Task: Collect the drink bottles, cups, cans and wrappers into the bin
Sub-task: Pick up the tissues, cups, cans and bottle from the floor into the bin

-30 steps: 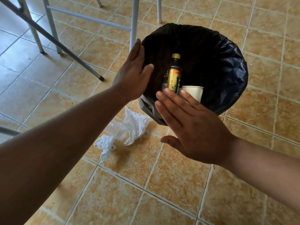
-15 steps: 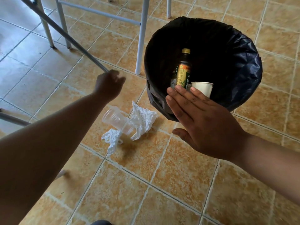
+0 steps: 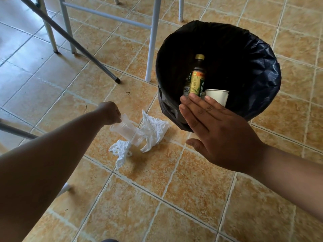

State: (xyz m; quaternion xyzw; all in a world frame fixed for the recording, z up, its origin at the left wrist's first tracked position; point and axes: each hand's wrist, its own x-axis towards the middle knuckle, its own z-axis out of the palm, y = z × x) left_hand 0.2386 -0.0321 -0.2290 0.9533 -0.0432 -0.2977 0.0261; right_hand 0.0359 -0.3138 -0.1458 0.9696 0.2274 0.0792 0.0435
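Note:
A clear plastic cup (image 3: 126, 130) lies on its side on the tiled floor, tangled in a crumpled white plastic bag (image 3: 150, 133). My left hand (image 3: 109, 112) reaches down and pinches the cup's rim with curled fingers. To the right stands the bin (image 3: 262, 70), lined with a black bag. Inside it are a dark tea bottle (image 3: 196, 75) with a yellow-green label and a white paper cup (image 3: 217, 97). My right hand (image 3: 216, 133) hovers flat over the bin's near rim, fingers straight, holding nothing.
White metal furniture legs (image 3: 153, 39) and a slanted grey bar (image 3: 73, 41) stand on the tan floor tiles behind the cup and left of the bin. Another grey bar (image 3: 15, 131) crosses at the left edge behind my forearm.
My left hand left the bin's rim, swung left and dropped down to the clear cup, which it now pinches. My right hand has stayed flat over the bin's near edge.

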